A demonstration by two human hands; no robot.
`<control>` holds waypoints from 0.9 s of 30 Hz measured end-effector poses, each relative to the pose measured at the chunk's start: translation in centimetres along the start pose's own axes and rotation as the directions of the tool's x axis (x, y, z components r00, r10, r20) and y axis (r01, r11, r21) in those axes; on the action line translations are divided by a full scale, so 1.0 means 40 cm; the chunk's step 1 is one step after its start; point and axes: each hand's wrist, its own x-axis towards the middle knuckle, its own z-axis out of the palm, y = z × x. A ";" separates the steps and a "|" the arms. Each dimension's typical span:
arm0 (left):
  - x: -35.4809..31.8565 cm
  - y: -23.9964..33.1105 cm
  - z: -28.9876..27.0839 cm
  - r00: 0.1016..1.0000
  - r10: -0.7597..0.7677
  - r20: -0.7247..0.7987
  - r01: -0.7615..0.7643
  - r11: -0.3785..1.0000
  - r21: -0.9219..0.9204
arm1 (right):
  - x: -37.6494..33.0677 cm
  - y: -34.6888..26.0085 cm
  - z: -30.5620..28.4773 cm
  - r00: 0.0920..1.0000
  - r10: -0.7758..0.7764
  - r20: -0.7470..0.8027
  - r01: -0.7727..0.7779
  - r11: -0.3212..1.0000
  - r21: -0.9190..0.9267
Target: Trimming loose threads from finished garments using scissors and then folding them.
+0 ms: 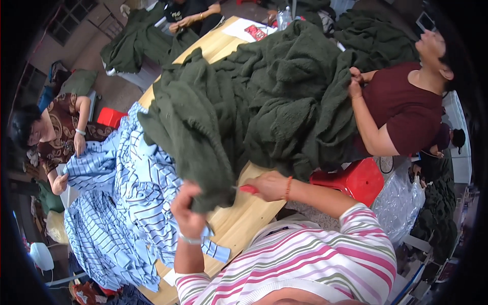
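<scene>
Left hand: my left hand [187, 211] is clenched on a fold of the dark green fleece garment [203, 147], holding its lower edge up off the wooden table [239, 221].
Right hand: my right hand [269, 185] is closed round a small red-handled tool [249, 189] – snips or a cutter, I judge, though the blade is hidden against the cloth.
Where the garment is: it hangs from the near end of the big green heap [284, 86] that covers most of the table, right in front of me, between my two hands.
Done so far: I cannot tell how many pieces are finished; nothing here marks a done stack from an undone one.
In hand: the tool's tip meets the fleece edge just beside my left hand, so I judge I am mid-way through working this one piece.
Left to do: the heap is large – by my reading most of the work lies ahead.
Around me: blue striped cloth [127, 203] lies to my left, where a seated person [56, 134] handles it; a person in a maroon top [401, 112] grips the heap's far side; a red stool [356, 178] stands by the table.
</scene>
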 end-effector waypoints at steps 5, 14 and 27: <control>-0.034 0.140 0.082 0.889 0.189 0.417 -0.104 0.970 -0.219 | 0.136 -0.055 -0.035 0.981 -0.052 0.185 0.057 0.998 -0.021; -0.005 0.205 0.132 0.679 0.284 0.677 -0.169 0.958 -0.233 | -0.033 0.138 -0.133 0.964 -0.067 -0.256 0.263 0.333 0.905; 0.084 -0.017 0.361 0.892 0.351 0.284 -0.415 0.885 0.210 | -0.051 0.291 -0.997 0.681 0.445 -0.581 -0.405 0.891 0.207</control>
